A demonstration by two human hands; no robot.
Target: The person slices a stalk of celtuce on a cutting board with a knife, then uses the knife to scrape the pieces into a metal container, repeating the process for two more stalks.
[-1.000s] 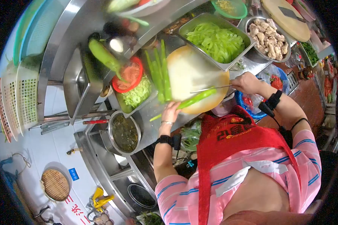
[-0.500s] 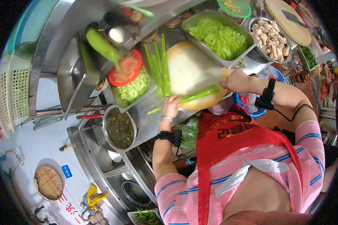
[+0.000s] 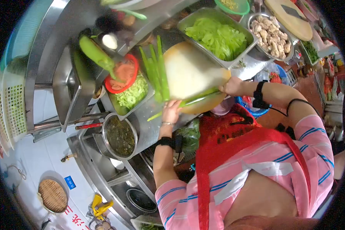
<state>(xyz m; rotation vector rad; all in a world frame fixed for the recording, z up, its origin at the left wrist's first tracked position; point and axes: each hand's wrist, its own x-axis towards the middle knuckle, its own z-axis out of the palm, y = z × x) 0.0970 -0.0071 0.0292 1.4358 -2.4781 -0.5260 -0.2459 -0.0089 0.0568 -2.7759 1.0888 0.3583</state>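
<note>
A long green pepper [image 3: 197, 101] lies slantwise across the near edge of the round cutting board [image 3: 184, 67]. My left hand [image 3: 171, 111] is closed over its left part, and the thin stem end pokes out past my fingers. At the pepper's right end, my right hand [image 3: 230, 86] is closed in a fist. Whether it grips the pepper tip or a small tool there is hidden. Several more long green peppers [image 3: 157, 73] lie side by side along the board's left edge.
Behind the board stands a steel tray of sliced green vegetable [image 3: 218, 40], beside a bowl of pale meat pieces [image 3: 270, 36]. To the left are a red-rimmed basket [image 3: 120, 73], a tub of green shreds [image 3: 132, 94], and a pot of dark greens [image 3: 120, 136].
The view has shifted slightly. My right hand has moved a little left and down along the pepper, whose top now looks darker. My left hand stays on it.
</note>
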